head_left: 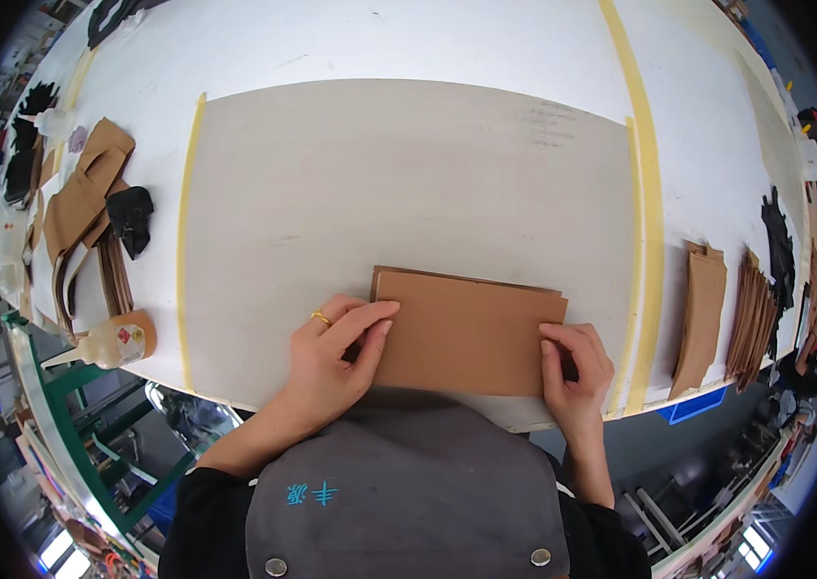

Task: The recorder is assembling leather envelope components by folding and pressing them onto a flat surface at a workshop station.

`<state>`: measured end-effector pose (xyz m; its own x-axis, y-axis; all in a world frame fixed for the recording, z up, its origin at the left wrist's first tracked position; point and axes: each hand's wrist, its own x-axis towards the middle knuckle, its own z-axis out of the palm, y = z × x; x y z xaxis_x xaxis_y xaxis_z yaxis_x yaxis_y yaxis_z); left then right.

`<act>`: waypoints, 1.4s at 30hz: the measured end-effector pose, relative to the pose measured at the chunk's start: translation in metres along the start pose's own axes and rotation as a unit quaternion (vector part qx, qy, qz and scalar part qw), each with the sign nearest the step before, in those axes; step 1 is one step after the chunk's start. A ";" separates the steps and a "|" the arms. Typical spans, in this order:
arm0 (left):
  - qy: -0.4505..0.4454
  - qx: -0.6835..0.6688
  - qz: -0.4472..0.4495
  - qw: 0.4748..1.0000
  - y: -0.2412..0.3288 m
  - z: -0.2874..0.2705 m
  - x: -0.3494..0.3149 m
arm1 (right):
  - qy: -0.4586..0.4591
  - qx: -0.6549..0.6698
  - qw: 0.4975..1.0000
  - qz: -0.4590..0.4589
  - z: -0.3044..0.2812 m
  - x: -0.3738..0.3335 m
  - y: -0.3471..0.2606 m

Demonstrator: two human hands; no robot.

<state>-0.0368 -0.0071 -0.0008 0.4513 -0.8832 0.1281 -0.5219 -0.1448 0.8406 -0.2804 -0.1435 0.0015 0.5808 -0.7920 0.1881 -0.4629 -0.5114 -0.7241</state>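
Two or more brown rectangular leather-like pieces (466,333) lie stacked, slightly out of line, at the near edge of a grey board (379,174). At their left edge is my left hand (336,343), thumb and forefinger closed in a pinch; a ring sits on one finger. My right hand (577,372) pinches the right edge between thumb and fingers. A second, darker edge shows behind the top piece along its far side and right corner.
Yellow tape (650,241) borders the board. Brown strips (700,318) and a bundle of narrower strips (751,318) lie at right, near black scraps (777,251). Left are brown pieces (80,203), a black lump (130,217) and a glue bottle (119,340) on its side.
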 end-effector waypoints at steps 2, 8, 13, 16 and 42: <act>0.000 -0.001 0.000 1.000 -0.003 0.002 -0.004 | -0.003 0.004 1.000 0.006 0.000 0.000 0.001; 0.001 -0.010 -0.009 1.000 -0.006 0.002 -0.005 | -0.011 0.000 0.999 0.033 0.000 -0.001 0.002; -0.002 -0.010 -0.017 1.000 -0.005 0.003 -0.004 | -0.015 -0.009 0.999 0.043 -0.002 -0.001 0.000; -0.011 -0.022 -0.023 0.999 -0.002 0.005 -0.002 | -0.007 -0.020 0.999 0.043 -0.003 0.000 -0.001; -0.015 0.031 -0.056 0.998 0.004 0.002 0.001 | 0.007 -0.028 0.999 0.034 0.002 -0.001 0.002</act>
<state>-0.0401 -0.0091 0.0017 0.4872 -0.8731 0.0184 -0.5135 -0.2693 0.8147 -0.2803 -0.1433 -0.0011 0.5375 -0.8302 0.1479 -0.5382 -0.4728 -0.6977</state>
